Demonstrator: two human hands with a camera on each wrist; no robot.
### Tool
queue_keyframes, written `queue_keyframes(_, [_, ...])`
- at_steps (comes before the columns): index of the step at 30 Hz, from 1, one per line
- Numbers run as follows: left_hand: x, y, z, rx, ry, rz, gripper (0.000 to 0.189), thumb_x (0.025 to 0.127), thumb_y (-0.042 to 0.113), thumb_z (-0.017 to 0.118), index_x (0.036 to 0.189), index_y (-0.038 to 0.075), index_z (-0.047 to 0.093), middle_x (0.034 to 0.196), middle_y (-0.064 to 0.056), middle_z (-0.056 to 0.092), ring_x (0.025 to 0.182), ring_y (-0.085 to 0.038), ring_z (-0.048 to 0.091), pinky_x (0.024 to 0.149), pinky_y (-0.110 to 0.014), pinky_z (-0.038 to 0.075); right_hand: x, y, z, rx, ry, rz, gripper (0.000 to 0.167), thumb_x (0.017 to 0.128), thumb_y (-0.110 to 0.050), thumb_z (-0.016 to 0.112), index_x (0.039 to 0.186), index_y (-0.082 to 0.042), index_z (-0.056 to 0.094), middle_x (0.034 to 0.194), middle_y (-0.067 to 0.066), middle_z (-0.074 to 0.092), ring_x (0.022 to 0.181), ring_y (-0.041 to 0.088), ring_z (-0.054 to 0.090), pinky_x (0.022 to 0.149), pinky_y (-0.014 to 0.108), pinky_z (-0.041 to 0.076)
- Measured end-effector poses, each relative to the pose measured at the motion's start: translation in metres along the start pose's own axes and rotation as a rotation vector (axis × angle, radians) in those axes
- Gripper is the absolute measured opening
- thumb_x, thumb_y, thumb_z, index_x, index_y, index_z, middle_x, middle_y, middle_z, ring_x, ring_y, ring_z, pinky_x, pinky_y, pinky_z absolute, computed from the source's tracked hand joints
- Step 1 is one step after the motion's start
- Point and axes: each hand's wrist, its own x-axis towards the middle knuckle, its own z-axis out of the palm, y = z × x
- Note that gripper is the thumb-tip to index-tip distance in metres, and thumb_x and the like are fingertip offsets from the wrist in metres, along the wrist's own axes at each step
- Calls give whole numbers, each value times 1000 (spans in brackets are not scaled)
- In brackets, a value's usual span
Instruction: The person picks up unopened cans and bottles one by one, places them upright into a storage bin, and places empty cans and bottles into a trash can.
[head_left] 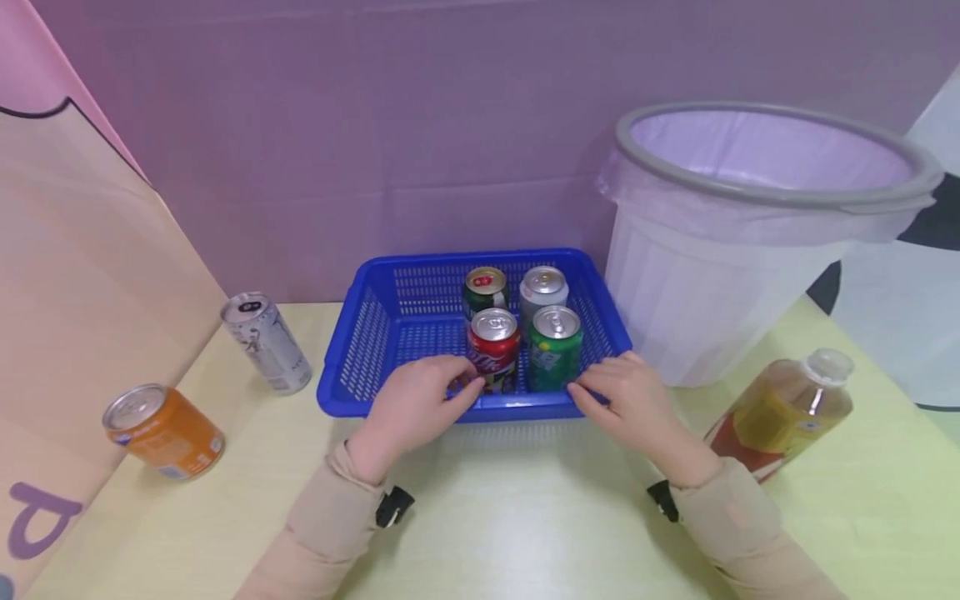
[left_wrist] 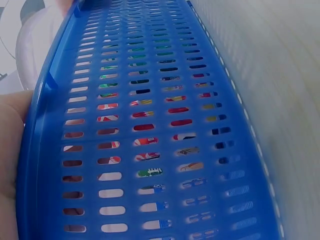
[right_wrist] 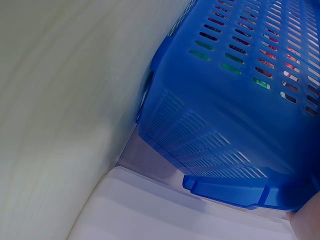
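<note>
A blue plastic basket with slotted walls sits on the table. Inside, on its right side, stand a red can, a green can, a dark green can with a gold top and a white can. My left hand grips the basket's front rim close to the red can, its fingers curled over the edge. At the front right corner, my right hand holds the same rim, beside the green can. Both wrist views show the basket's outer wall, with only a sliver of each hand.
To the left stand an orange can and a tall grey-white can. A white bin with a liner and grey ring is right of the basket. A bottle of amber drink stands by my right forearm. A purple backdrop rises behind.
</note>
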Motion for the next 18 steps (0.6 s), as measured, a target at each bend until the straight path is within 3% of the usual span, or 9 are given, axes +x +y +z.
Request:
queue_keyframes(3, [-1, 0, -3, -17, -38, 13, 18, 93, 30, 58, 93, 17, 69, 82, 7, 68, 74, -10, 62, 66, -27, 51, 1, 0, 0, 2, 3, 2, 59, 102, -42, 30, 63, -11, 63, 58, -3, 59, 52, 11, 52, 54, 27, 34])
queue_keyframes(10, [-7, -6, -15, -131, -194, 16, 22, 95, 33, 56, 103, 18, 69, 91, 8, 68, 82, -6, 61, 77, -29, 51, 1, 1, -1, 16, 13, -3, 56, 102, -40, 32, 63, -12, 62, 58, -5, 58, 53, 10, 51, 55, 27, 34])
queue_keyframes(18, [-10, -14, -24, -248, -246, -13, 19, 96, 28, 56, 105, 17, 69, 92, 9, 66, 82, -5, 58, 78, -29, 51, 0, 0, -2, 1, -5, 0, 58, 102, -42, 30, 64, -12, 62, 58, -4, 59, 53, 11, 52, 55, 27, 34])
